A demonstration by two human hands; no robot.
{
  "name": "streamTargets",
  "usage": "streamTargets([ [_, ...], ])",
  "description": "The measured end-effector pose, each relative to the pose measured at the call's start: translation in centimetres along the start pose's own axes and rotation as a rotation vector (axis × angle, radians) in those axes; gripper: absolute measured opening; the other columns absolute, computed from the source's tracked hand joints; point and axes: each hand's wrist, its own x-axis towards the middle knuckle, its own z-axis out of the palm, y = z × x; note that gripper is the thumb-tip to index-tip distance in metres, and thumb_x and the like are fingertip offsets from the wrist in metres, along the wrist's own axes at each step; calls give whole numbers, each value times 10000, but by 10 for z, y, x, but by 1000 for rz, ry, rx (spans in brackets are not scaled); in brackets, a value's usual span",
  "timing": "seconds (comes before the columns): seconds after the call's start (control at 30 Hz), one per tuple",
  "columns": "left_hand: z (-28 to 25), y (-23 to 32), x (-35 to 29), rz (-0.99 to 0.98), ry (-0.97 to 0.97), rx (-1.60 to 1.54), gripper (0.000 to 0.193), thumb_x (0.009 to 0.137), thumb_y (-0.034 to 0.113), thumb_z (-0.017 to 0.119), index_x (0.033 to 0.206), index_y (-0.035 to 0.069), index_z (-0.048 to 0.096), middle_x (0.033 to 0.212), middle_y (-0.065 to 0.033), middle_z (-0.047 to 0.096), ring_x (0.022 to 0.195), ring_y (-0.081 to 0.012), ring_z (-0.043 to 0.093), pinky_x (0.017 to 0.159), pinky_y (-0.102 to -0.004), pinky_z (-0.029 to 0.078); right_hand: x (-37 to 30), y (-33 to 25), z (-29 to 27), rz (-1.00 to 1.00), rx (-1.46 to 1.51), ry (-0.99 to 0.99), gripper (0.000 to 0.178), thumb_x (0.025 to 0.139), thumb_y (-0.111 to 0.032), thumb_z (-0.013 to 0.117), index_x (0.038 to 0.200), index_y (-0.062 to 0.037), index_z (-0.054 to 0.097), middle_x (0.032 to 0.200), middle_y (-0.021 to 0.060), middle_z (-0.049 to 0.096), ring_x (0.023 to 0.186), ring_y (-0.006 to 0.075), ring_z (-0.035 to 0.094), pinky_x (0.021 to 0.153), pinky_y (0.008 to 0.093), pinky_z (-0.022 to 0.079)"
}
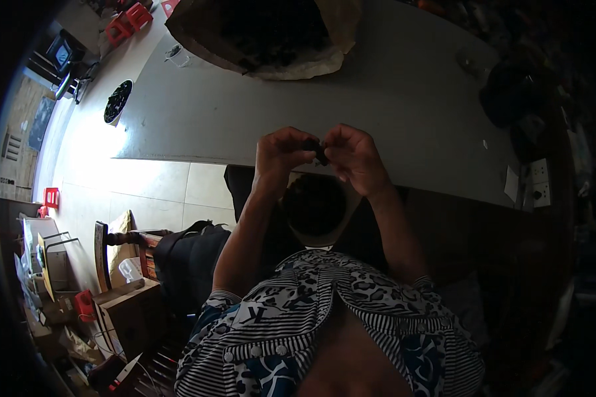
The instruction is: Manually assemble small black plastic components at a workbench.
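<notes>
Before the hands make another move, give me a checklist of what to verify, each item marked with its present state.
1. Left hand on the piece: ok, fingertips pinch the small dark piece.
2. Right hand on the piece: ok, its fingertips meet the left's there.
3. Exact shape of the piece: cannot tell, too small and dark.
4. Light for close work: not ok, the area around the hands is dim while the floor at left glares.
5. Large bag on the table open: ok, dark contents show inside.
6. What those contents are: cannot tell, too dark.
</notes>
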Motion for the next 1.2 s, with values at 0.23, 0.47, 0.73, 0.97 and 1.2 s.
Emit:
streamTargets([
  [0.23, 13, 7, -2, 24, 44, 172, 213, 649, -104, 625, 852, -40, 622, 821, -104, 643, 740, -150, 613, 678, -250, 504, 1, -2, -6, 6, -120, -8, 97, 771, -56, 620, 805, -50, 530, 666, -15, 542, 450, 14, 411, 379, 152, 303],
  [0.47, 18, -5, -10, 185, 177, 389, 201, 666, -75, 641, 864, -42, 629, 811, -92, 653, 733, -143, 627, 655, -244, 505, 0, 15, 11, -17, 42, 137, 97, 852, -162, 557, 790, -99, 518, 631, -52, 473, 485, 10, 370, 419, 160, 298],
  [0.73, 28, -7, -12, 688, 300, 796, 213, 641, -41, 665, 846, 8, 635, 727, -89, 624, 638, -173, 617, 583, -262, 479, 5, 27, 8, -25, 198, 79, 133, 901, -222, 490, 812, -124, 474, 697, -63, 460, 538, 8, 372, 462, 163, 306],
  [0.97, 31, -8, -16, 805, 276, 881, 212, 631, -53, 651, 833, 7, 626, 709, -106, 600, 644, -235, 599, 571, -287, 476, 2, 24, 7, 38, 266, 65, 141, 895, -199, 497, 774, -129, 478, 652, -64, 437, 514, 13, 353, 441, 170, 284],
  [1.2, 18, 13, -4, 306, 51, 457, 253, 697, -66, 574, 939, 7, 565, 760, -46, 579, 726, -144, 578, 665, -257, 463, 0, 12, 9, 16, 216, 202, 196, 921, -284, 442, 818, -121, 476, 700, -53, 468, 533, 15, 405, 413, 171, 289],
])
